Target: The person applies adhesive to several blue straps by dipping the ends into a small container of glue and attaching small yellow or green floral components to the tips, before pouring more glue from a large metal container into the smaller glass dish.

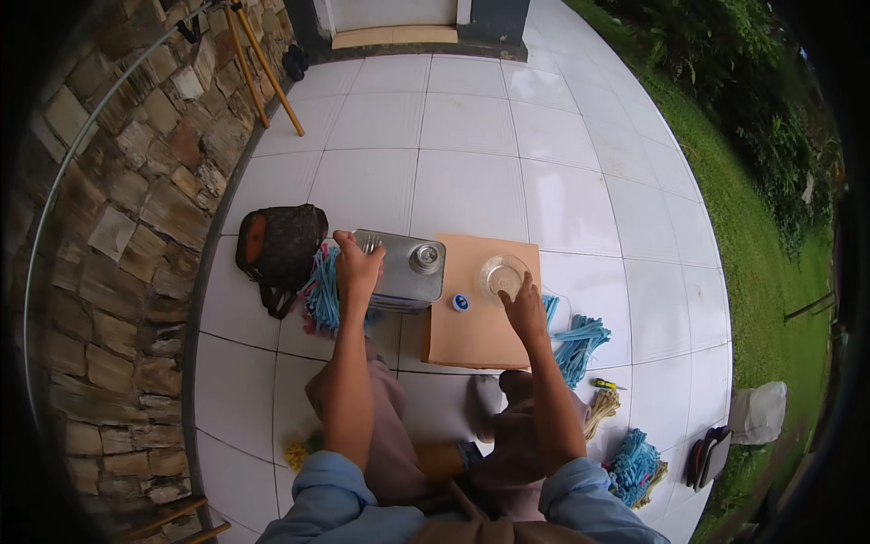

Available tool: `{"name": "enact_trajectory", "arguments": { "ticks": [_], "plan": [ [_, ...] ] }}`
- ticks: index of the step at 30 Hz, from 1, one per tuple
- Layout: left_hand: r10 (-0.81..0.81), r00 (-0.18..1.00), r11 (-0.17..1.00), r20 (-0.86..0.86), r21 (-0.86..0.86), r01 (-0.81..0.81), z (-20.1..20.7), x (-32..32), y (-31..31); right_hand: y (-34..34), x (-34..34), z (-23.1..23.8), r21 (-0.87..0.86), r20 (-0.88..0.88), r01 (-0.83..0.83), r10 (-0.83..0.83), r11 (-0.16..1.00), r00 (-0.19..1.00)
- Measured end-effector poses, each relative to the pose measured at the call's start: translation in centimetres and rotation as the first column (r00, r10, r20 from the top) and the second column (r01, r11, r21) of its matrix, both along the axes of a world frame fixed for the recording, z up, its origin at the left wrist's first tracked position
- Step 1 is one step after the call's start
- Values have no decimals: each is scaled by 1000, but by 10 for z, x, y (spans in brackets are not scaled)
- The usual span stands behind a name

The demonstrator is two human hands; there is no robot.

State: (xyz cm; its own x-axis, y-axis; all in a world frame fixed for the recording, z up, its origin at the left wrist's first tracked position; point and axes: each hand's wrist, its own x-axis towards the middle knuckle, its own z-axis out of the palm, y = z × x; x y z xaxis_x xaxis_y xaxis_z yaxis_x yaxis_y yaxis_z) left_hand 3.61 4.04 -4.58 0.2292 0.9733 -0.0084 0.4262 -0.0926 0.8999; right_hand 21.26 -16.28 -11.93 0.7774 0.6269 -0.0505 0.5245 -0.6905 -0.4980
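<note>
My left hand (360, 265) is closed at the left part of the top of a silver rectangular metal can (397, 272), its fingers around the carrying handle there. The can stands upright with a round spout (425, 258) on its top right. My right hand (526, 310) has its thumb and fingers at the near right rim of a clear round container (499, 276). That container is over the cardboard box (476, 343), and its contents cannot be made out. A small blue and white cap (460, 303) lies on the box between the two.
A dark backpack (281, 252) and blue bundled strips (322, 295) lie left of the can. More blue bundles (580, 349), a yellow-handled screwdriver (605, 384) and beige bundles (603, 410) lie right. A tripod (263, 82) stands by the stone wall (136, 208).
</note>
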Motion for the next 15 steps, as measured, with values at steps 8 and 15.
{"name": "enact_trajectory", "arguments": {
  "ticks": [8,15],
  "plan": [
    [-11,1000,1000,-27,19,11,-6,-12,2,62,-45,-3,507,30,-555,631,659,775],
    [-51,998,997,-26,56,53,16,-63,20,102,-107,-13,733,155,-549,688,401,709]
  ]
}}
